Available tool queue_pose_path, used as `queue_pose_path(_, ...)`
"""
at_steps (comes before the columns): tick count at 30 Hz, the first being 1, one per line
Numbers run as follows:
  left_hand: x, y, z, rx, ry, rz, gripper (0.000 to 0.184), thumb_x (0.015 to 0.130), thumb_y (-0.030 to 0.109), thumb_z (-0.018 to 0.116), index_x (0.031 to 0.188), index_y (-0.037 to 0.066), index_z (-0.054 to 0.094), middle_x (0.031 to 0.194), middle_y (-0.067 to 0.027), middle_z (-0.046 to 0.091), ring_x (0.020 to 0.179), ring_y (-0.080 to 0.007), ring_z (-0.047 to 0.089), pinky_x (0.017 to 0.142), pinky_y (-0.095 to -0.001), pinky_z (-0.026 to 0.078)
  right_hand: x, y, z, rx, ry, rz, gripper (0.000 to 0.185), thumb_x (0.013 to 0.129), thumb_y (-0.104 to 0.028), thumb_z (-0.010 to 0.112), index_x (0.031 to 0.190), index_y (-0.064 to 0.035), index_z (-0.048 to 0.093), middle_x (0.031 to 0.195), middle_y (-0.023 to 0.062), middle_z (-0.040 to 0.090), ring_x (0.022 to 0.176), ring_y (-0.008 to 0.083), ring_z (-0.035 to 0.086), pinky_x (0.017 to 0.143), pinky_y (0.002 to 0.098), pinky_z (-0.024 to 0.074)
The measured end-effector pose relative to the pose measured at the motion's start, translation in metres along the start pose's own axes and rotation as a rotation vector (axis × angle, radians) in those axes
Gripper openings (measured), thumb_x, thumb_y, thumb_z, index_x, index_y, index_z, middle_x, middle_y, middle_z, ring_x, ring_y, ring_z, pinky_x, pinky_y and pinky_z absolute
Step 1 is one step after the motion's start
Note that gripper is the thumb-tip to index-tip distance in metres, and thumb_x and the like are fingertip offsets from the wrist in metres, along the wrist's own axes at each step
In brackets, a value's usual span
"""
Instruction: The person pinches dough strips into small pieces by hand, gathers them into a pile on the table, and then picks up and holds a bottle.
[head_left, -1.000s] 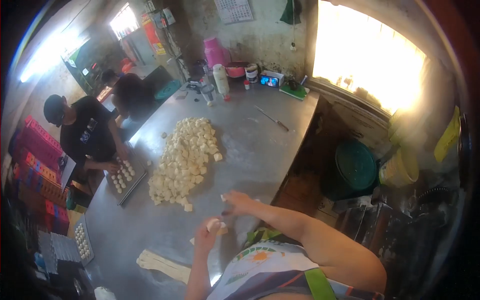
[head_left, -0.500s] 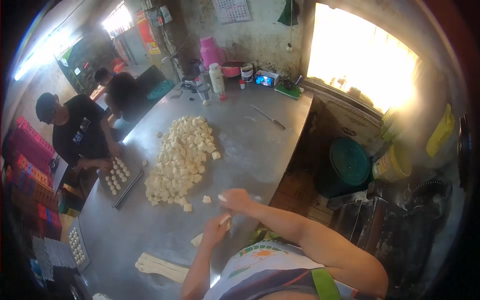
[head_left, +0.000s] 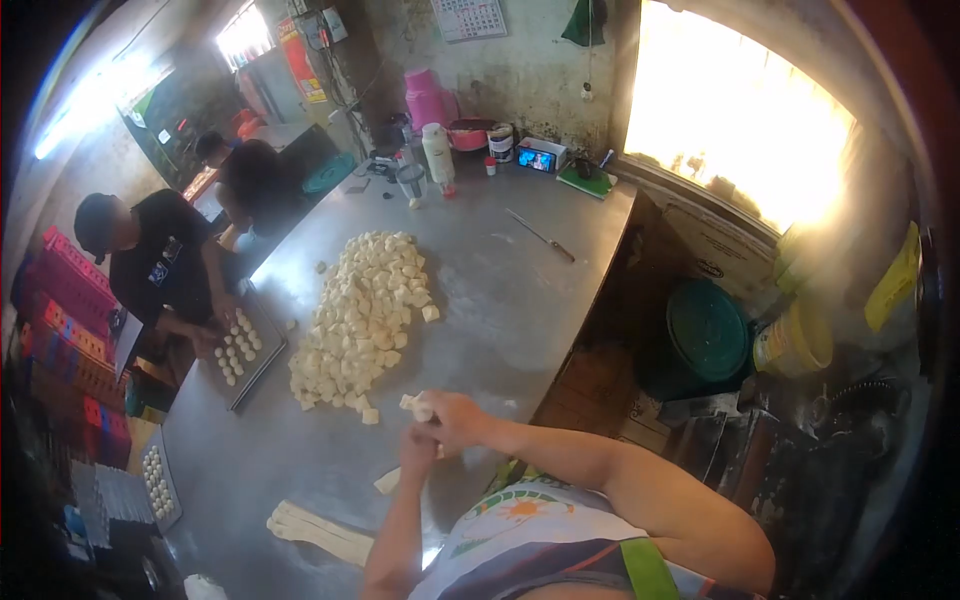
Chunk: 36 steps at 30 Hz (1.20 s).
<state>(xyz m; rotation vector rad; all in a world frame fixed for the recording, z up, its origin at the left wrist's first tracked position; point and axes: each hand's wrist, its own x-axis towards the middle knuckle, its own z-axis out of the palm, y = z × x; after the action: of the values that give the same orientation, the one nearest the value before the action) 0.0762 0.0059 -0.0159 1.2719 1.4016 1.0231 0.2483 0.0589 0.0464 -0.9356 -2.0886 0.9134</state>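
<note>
My left hand [head_left: 419, 446] and my right hand [head_left: 453, 420] meet over the metal table, near its front edge. Pale dough [head_left: 416, 406] shows at the fingertips of my right hand, which is closed on it. My left hand is closed too, just below, with a bit of dough showing at its right side; its fingers are partly hidden. Beyond my hands lies a large heap of cut dough pieces [head_left: 360, 315]. A flat dough piece [head_left: 387, 482] rests beside my left forearm, and a long folded dough strip [head_left: 318, 532] lies farther left.
A co-worker [head_left: 165, 260] at the left touches dough balls on a tray [head_left: 262, 365]. Another person [head_left: 255, 190] is behind. A knife [head_left: 541, 236] lies toward the back right. Bottles [head_left: 437, 153] and a phone [head_left: 537, 160] stand at the far end. A green-lidded bin [head_left: 707, 328] stands right.
My hands have come together, the right moving left over the left. The loose dough piece seen half a second ago beyond my hands now overlaps the dough at my fingertips. The view shifted slightly.
</note>
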Motion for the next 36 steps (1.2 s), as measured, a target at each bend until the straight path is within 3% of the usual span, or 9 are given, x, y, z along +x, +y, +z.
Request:
queue_pose_path(2, -0.016, 0.027, 0.02, 0.531, 0.029, 0.095, 0.029, 0.098, 0.031, 0.056, 0.091, 0.006, 0.068, 0.075, -0.0018, 0.067, 0.063, -0.018, 0.061, 0.06, -0.034, 0.049, -0.001, 0.019, -0.001, -0.117, 0.033, 0.074, 0.043, 0.083, -0.036, 0.069, 0.111, -0.0037, 0.062, 0.099, 0.0192, 0.066, 0.098, 0.0382, 0.064, 0.078, 0.0461, 0.0514)
queue_pose_path(5, -0.036, 0.061, 0.018, 0.453, -0.092, 0.114, 0.017, 0.094, 0.017, 0.061, 0.104, 0.006, 0.07, 0.073, -0.0054, 0.065, 0.064, -0.017, 0.06, 0.061, -0.0326, 0.049, 0.0, 0.044, -0.023, -0.318, -0.24, 0.347, 0.043, 0.084, -0.037, 0.068, 0.112, -0.0042, 0.062, 0.1, 0.0199, 0.065, 0.099, 0.0386, 0.063, 0.078, 0.0466, 0.0514)
queue_pose_path(10, -0.014, 0.018, 0.003, 0.38, 0.051, 0.222, 0.038, 0.089, 0.002, 0.061, 0.126, 0.007, 0.065, 0.087, -0.0058, 0.068, 0.074, -0.0165, 0.062, 0.067, -0.0316, 0.05, -0.009, 0.035, 0.0, -0.073, -0.123, 0.011, 0.035, 0.084, -0.035, 0.07, 0.103, -0.0061, 0.064, 0.094, 0.0172, 0.067, 0.095, 0.039, 0.064, 0.078, 0.0483, 0.0506)
queue_pose_path(12, -0.006, 0.027, 0.01, 0.371, 0.227, 0.664, 0.042, 0.086, -0.002, 0.06, 0.127, 0.005, 0.061, 0.094, -0.0076, 0.066, 0.081, -0.0142, 0.062, 0.069, -0.0294, 0.05, 0.002, 0.024, 0.003, -0.04, -0.206, -0.057, 0.035, 0.084, -0.035, 0.07, 0.101, -0.0055, 0.065, 0.096, 0.0178, 0.067, 0.096, 0.0391, 0.063, 0.078, 0.0482, 0.0505)
queue_pose_path(16, -0.004, 0.003, -0.023, 0.054, -0.079, 0.259, 0.029, 0.085, 0.0, 0.061, 0.114, 0.003, 0.066, 0.085, -0.0079, 0.066, 0.075, -0.0148, 0.061, 0.065, -0.0306, 0.049, 0.009, 0.001, 0.018, 0.161, 0.003, -0.182, 0.035, 0.085, -0.037, 0.069, 0.099, -0.0045, 0.065, 0.1, 0.0205, 0.067, 0.087, 0.0408, 0.065, 0.075, 0.0483, 0.0509)
queue_pose_path(21, -0.025, 0.034, -0.008, 0.72, -0.189, -0.01, 0.014, 0.092, 0.007, 0.059, 0.093, 0.004, 0.072, 0.07, 0.0006, 0.063, 0.064, -0.0143, 0.057, 0.059, -0.0312, 0.046, 0.002, 0.009, 0.017, -0.162, -0.028, 0.219, 0.037, 0.083, -0.037, 0.07, 0.1, -0.0044, 0.064, 0.098, 0.0197, 0.066, 0.092, 0.0398, 0.065, 0.078, 0.0473, 0.0517)
queue_pose_path(26, -0.029, 0.014, -0.02, 0.227, -0.117, 0.176, 0.034, 0.09, 0.002, 0.062, 0.123, 0.006, 0.064, 0.087, -0.0025, 0.068, 0.067, -0.0139, 0.057, 0.062, -0.0315, 0.049, -0.014, 0.046, 0.016, -0.366, -0.015, 0.322, 0.04, 0.082, -0.039, 0.07, 0.103, -0.0049, 0.063, 0.095, 0.0193, 0.067, 0.096, 0.0383, 0.065, 0.081, 0.0465, 0.0516)
queue_pose_path(30, -0.027, 0.03, -0.006, 0.286, 0.19, 0.564, 0.052, 0.088, -0.003, 0.064, 0.138, 0.005, 0.051, 0.104, -0.0039, 0.068, 0.074, -0.0129, 0.061, 0.064, -0.0317, 0.051, -0.001, 0.005, 0.016, -0.064, -0.195, -0.06, 0.035, 0.085, -0.035, 0.069, 0.101, -0.0051, 0.063, 0.096, 0.0209, 0.066, 0.092, 0.0393, 0.065, 0.079, 0.0469, 0.0509)
queue_pose_path(36, -0.019, -0.001, -0.023, 0.236, 0.057, 0.14, 0.011, 0.092, 0.01, 0.065, 0.098, 0.001, 0.069, 0.081, -0.0039, 0.07, 0.068, -0.0123, 0.062, 0.058, -0.0293, 0.048, 0.004, -0.011, 0.027, 0.071, -0.051, -0.042, 0.035, 0.086, -0.035, 0.068, 0.103, -0.0049, 0.063, 0.097, 0.0188, 0.067, 0.096, 0.0381, 0.064, 0.08, 0.0482, 0.0503)
